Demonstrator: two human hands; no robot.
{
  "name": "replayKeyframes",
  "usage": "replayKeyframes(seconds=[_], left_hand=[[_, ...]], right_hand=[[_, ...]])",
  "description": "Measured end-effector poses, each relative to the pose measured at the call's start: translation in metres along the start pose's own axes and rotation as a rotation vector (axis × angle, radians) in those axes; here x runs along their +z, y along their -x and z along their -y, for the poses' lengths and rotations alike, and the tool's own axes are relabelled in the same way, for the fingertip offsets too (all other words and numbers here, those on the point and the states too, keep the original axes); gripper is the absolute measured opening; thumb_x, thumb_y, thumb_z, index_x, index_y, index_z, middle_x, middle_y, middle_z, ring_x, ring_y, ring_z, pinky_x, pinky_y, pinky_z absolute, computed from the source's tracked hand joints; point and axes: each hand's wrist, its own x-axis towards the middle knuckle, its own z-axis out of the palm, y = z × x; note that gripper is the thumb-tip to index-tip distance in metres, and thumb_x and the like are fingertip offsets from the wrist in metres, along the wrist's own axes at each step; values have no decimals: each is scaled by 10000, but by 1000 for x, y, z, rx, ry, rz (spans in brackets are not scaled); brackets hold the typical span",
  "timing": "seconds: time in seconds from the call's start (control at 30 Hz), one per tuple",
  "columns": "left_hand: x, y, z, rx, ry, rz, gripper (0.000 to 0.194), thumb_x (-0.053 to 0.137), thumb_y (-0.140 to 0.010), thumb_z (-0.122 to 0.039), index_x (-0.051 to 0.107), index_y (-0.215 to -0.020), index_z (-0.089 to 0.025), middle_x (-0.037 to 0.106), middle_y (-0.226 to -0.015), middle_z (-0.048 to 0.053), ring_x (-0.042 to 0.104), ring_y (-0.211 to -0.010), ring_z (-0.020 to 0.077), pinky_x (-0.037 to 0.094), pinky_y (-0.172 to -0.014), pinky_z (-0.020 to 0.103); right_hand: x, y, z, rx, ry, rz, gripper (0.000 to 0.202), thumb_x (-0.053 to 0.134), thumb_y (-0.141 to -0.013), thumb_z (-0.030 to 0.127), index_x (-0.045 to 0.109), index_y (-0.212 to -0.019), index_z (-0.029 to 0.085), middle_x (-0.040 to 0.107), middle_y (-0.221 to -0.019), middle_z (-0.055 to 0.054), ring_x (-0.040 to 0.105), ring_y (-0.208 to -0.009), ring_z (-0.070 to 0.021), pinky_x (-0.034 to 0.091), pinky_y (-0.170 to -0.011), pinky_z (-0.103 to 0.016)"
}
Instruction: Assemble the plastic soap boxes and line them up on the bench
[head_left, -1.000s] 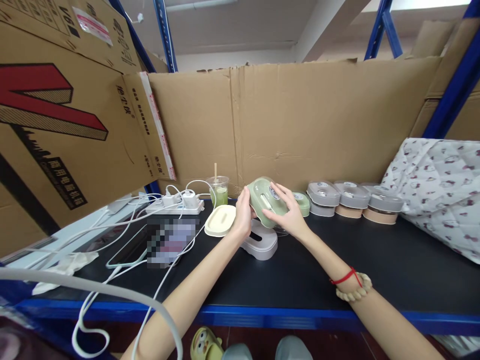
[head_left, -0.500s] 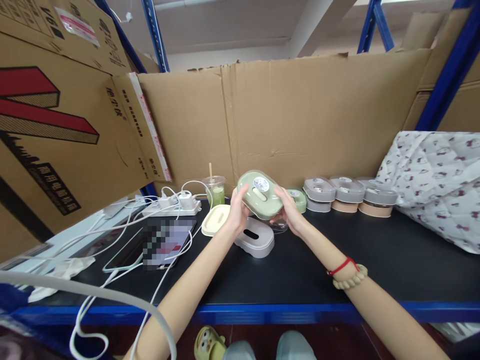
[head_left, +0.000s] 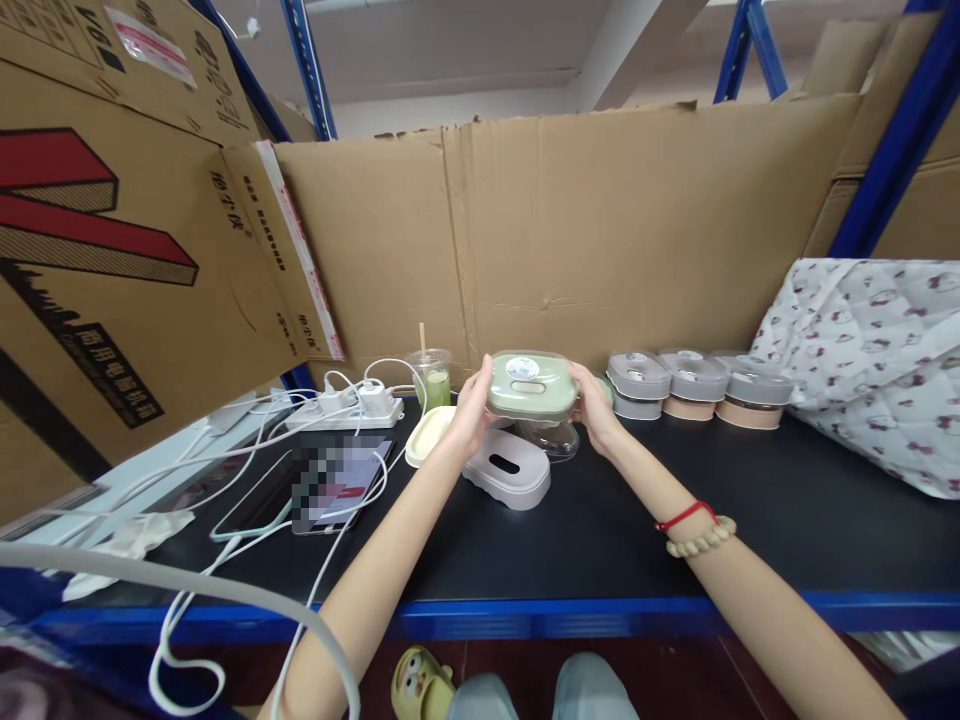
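Observation:
Between both hands, above the table, is a rounded green plastic box (head_left: 551, 392) with a clear cover and a round white sticker on top. My left hand (head_left: 472, 412) grips its left end, thumb up along the side. The right end is gripped by my right hand (head_left: 591, 405), whose fingers are partly hidden behind the box. Below it on the table sits a grey plastic cover (head_left: 517, 482) with a dark oval slot. A clear plastic piece (head_left: 555, 440) lies behind that cover. Left of my left hand is a cream lid-like piece (head_left: 425, 437).
Several similar boxes (head_left: 686, 385), with greyish tops, stand at the back right beside a white printed quilted bag (head_left: 877, 370). A cup of green drink (head_left: 433, 385), a power strip (head_left: 349, 412), white cables and a tablet (head_left: 341, 490) are on the left. Cardboard (head_left: 637, 240) walls the back.
The green box has turned from tilted toward me to nearly level and shifted slightly right. Both hands moved with it, still gripping its ends. More of the clear piece beneath shows.

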Motion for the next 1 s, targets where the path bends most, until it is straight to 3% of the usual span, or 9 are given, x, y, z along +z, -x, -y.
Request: replayKeyframes(seconds=[0.1, 0.17, 0.3, 0.43, 0.57, 0.73, 0.83, 0.93, 1.0], left_hand=[[-1, -3, 0, -6, -132, -138, 400, 402, -878, -411, 551, -1152, -161, 674, -1088, 125, 600, -1079, 219, 488, -849, 322], [-4, -6, 2, 73, -296, -197, 366, 432, -857, -328, 553, -1156, -153, 654, -1144, 128, 574, -1120, 217, 453, -910, 330], [-9, -9, 8, 329, -849, -174, 309, 512, -775, -186, 631, -1060, -182, 649, -1170, 104, 544, -1155, 253, 383, -991, 386], [-12, -7, 15, 404, -1376, -76, 308, 488, -790, -133, 674, -1029, -192, 642, -1205, 107, 477, -1243, 271, 308, -1046, 413], [-17, -8, 18, 350, -1450, 12, 308, 512, -773, -112, 689, -1011, -194, 701, -1094, 102, 590, -1112, 262, 351, -998, 385], [-21, -10, 16, 332, -1496, -20, 340, 488, -769, -89, 700, -994, -231, 711, -1065, 107, 605, -1086, 278, 329, -1000, 389], [-22, -9, 13, 326, -1541, -83, 334, 471, -801, -145, 680, -1053, -212, 682, -1116, 145, 576, -1123, 306, 293, -1020, 416], [-23, -7, 10, 305, -1574, -126, 328, 501, -792, -193, 665, -1076, -193, 664, -1128, 172, 564, -1124, 337, 311, -997, 438], [-24, -5, 10, 278, -1601, -156, 337, 506, -783, -205, 660, -1081, -166, 647, -1138, 206, 550, -1127, 372, 319, -977, 479]], right_hand=[[-4, -5, 0, 32, -22, -252, 362, 508, -731, 470, 602, -965, 210, 571, -753, 11, 473, -518, -93, 319, -338, -172], [-8, -8, -1, 94, -73, -359, 347, 528, -750, 420, 547, -1039, 229, 599, -920, -20, 558, -648, -114, 411, -365, -163], [-14, -13, -4, 183, -140, -463, 562, 607, -726, 291, 360, -1230, 278, 455, -1315, -67, 587, -997, -155, 582, -527, -212], [-17, -19, -11, 143, -101, -447, 704, 635, -686, 220, 288, -1297, 269, 368, -1400, -94, 561, -1095, -173, 607, -674, -246], [-24, -27, -23, 26, 148, -412, 813, 658, -577, 152, 330, -1307, 290, 400, -1361, -82, 567, -1074, -202, 594, -740, -287], [-38, -34, -40, -161, 580, -505, 586, 673, -586, 292, 520, -1150, 250, 488, -1165, -117, 604, -883, -251, 535, -745, -412], [-41, -35, -45, -267, 753, -573, 501, 652, -613, 360, 546, -1091, 251, 487, -1111, -109, 596, -854, -260, 497, -716, -414], [-41, -32, -44, -441, 941, -550, 497, 613, -658, 350, 535, -1134, 235, 479, -1145, -130, 559, -948, -293, 465, -743, -430], [-40, -31, -43, -589, 1092, -462, 499, 602, -688, 313, 537, -1174, 224, 468, -1219, -151, 500, -1065, -320, 423, -829, -469]])
